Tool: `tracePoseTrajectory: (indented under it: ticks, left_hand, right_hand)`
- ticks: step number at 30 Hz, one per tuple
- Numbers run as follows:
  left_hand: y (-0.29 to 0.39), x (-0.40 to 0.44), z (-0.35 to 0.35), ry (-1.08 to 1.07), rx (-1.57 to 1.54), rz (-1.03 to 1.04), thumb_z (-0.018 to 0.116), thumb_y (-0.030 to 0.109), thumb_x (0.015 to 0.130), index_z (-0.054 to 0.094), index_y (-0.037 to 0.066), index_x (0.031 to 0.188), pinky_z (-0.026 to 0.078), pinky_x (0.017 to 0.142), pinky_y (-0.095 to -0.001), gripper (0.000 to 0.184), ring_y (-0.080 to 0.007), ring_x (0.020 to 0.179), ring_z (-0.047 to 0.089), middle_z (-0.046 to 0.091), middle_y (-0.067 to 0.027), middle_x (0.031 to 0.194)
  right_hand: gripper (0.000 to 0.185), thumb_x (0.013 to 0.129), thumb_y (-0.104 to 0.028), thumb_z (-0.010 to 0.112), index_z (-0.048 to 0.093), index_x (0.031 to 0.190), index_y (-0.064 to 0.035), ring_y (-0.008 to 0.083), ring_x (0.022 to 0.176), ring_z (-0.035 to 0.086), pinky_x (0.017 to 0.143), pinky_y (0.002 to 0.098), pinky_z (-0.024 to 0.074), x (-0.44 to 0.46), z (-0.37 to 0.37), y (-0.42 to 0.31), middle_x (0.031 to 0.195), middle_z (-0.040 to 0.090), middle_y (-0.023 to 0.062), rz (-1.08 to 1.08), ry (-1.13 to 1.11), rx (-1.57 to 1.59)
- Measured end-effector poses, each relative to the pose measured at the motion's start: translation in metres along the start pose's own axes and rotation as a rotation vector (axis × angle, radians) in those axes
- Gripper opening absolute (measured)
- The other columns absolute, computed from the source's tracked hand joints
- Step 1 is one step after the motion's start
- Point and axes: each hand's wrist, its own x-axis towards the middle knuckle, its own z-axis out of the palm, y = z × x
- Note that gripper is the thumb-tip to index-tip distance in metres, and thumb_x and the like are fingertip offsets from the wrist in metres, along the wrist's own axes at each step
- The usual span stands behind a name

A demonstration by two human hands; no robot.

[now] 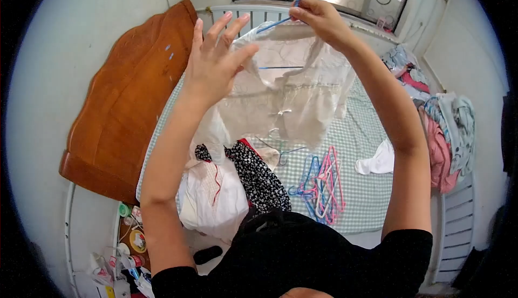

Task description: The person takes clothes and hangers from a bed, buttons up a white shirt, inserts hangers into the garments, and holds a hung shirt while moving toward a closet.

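My right hand (318, 21) is raised and pinches a blue clothes hanger (276, 25) near its hook. From that hanger hangs a sheer white blouse (283, 95), and its thin fabric lets the bed show through. My left hand (213, 63) is held up at the blouse's left shoulder, fingers spread apart. Whether its palm touches the fabric is hard to make out. Below the blouse, a black floral garment (259, 182) with red trim lies on the bed beside a pile of white clothing (213, 198).
The bed (367, 114) has a green checked sheet. Several blue, pink and white hangers (321, 184) lie on it, with a white cloth (376, 160) to their right. A wooden headboard (129, 98) stands left. Clothes (450, 136) drape over the right rail. A cluttered table (129, 244) is lower left.
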Motion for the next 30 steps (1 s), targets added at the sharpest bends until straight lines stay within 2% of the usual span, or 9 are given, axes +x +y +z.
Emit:
tracePoseTrajectory:
  ticks: [3, 7, 12, 13, 15, 22, 26, 27, 30]
  left_hand:
    - [-0.017, 0.005, 0.008, -0.064, 0.084, -0.002, 0.068, 0.007, 0.066, 0.059, 0.014, 0.089, 0.025, 0.103, -0.0560, 0.026, -0.0248, 0.125, 0.035, 0.042, -0.0007, 0.131]
    - [-0.017, 0.016, 0.004, -0.045, -0.113, -0.046, 0.066, 0.007, 0.068, 0.057, 0.008, 0.082, 0.031, 0.103, -0.0433, 0.017, -0.0263, 0.118, 0.041, 0.045, -0.0066, 0.125]
    - [-0.017, -0.004, 0.021, -0.052, -0.216, -0.296, 0.071, 0.013, 0.072, 0.041, 0.011, 0.128, 0.030, 0.103, -0.0415, 0.064, -0.0338, 0.122, 0.036, 0.038, -0.0140, 0.132]
    - [-0.021, -0.014, 0.023, -0.052, -0.215, -0.295, 0.071, 0.013, 0.072, 0.041, 0.011, 0.128, 0.030, 0.103, -0.0415, 0.064, -0.0338, 0.122, 0.036, 0.038, -0.0140, 0.132]
    - [-0.026, -0.043, 0.033, 0.174, -0.283, -0.532, 0.072, 0.026, 0.073, 0.039, 0.011, 0.130, 0.030, 0.102, -0.0433, 0.067, -0.0326, 0.122, 0.036, 0.035, -0.0134, 0.134]
    - [0.007, -0.211, 0.136, 0.694, -0.766, -1.031, 0.067, 0.029, 0.080, 0.024, 0.004, 0.136, 0.025, 0.104, -0.0396, 0.076, -0.0251, 0.126, 0.031, 0.031, -0.0120, 0.135]
    - [0.056, -0.271, 0.210, 0.296, -0.950, -1.269, 0.072, 0.005, 0.071, 0.003, 0.007, 0.142, 0.025, 0.104, -0.0402, 0.099, -0.0279, 0.128, 0.026, 0.019, -0.0150, 0.141]
    - [0.067, -0.264, 0.213, 0.356, -1.151, -1.297, 0.075, 0.011, 0.069, 0.010, 0.003, 0.141, 0.027, 0.104, -0.0378, 0.097, -0.0280, 0.128, 0.028, 0.024, -0.0174, 0.141]
    - [0.051, -0.256, 0.221, -0.089, -1.015, -1.331, 0.078, 0.021, 0.068, 0.029, -0.003, 0.133, 0.032, 0.100, -0.0327, 0.085, -0.0284, 0.119, 0.040, 0.040, -0.0204, 0.131]
  right_hand:
    - [0.028, 0.090, -0.027, 0.057, 0.056, 0.082, -0.0007, 0.0076, 0.068, 0.044, 0.062, 0.0238, 0.0371, 0.000, 0.003, -0.013, 0.071, 0.051, -0.0007, -0.027, 0.087, -0.066]
    - [0.027, 0.089, -0.027, 0.057, 0.056, 0.083, -0.0007, 0.0104, 0.068, 0.047, 0.062, 0.0271, 0.0394, -0.013, 0.032, -0.008, 0.072, 0.055, 0.0019, -0.134, 0.031, -0.027]
    - [0.022, 0.091, -0.023, 0.054, 0.060, 0.095, -0.0025, 0.0079, 0.079, 0.051, 0.075, 0.0237, 0.0407, -0.005, 0.007, -0.011, 0.080, 0.056, -0.0019, -0.005, 0.072, -0.088]
    - [0.023, 0.091, -0.026, 0.054, 0.061, 0.094, -0.0044, 0.0053, 0.070, 0.048, 0.062, 0.0198, 0.0384, 0.002, -0.002, -0.007, 0.077, 0.055, -0.0033, -0.162, 0.127, -0.087]
    - [0.016, 0.093, -0.018, 0.049, 0.056, 0.090, -0.0045, 0.0118, 0.069, 0.051, 0.065, 0.0268, 0.0435, 0.010, -0.017, -0.030, 0.073, 0.054, 0.0007, 0.164, 0.151, -0.057]
    - [0.017, 0.092, -0.021, 0.052, 0.054, 0.088, -0.0050, 0.0060, 0.057, 0.044, 0.051, 0.0207, 0.0388, 0.032, -0.046, -0.039, 0.071, 0.048, -0.0021, 0.143, 0.209, 0.153]
    - [0.017, 0.093, -0.023, 0.052, 0.053, 0.087, -0.0070, 0.0050, 0.055, 0.041, 0.049, 0.0204, 0.0377, 0.045, -0.053, -0.062, 0.071, 0.047, -0.0032, 0.128, 0.174, 0.203]
    - [0.017, 0.093, -0.023, 0.052, 0.053, 0.087, -0.0070, 0.0050, 0.055, 0.041, 0.049, 0.0204, 0.0377, 0.047, -0.054, -0.068, 0.071, 0.047, -0.0032, 0.122, 0.173, 0.200]
    - [0.018, 0.093, -0.025, 0.052, 0.052, 0.086, -0.0080, 0.0053, 0.050, 0.039, 0.048, 0.0214, 0.0386, 0.049, -0.057, -0.082, 0.069, 0.045, -0.0042, 0.134, 0.119, 0.264]
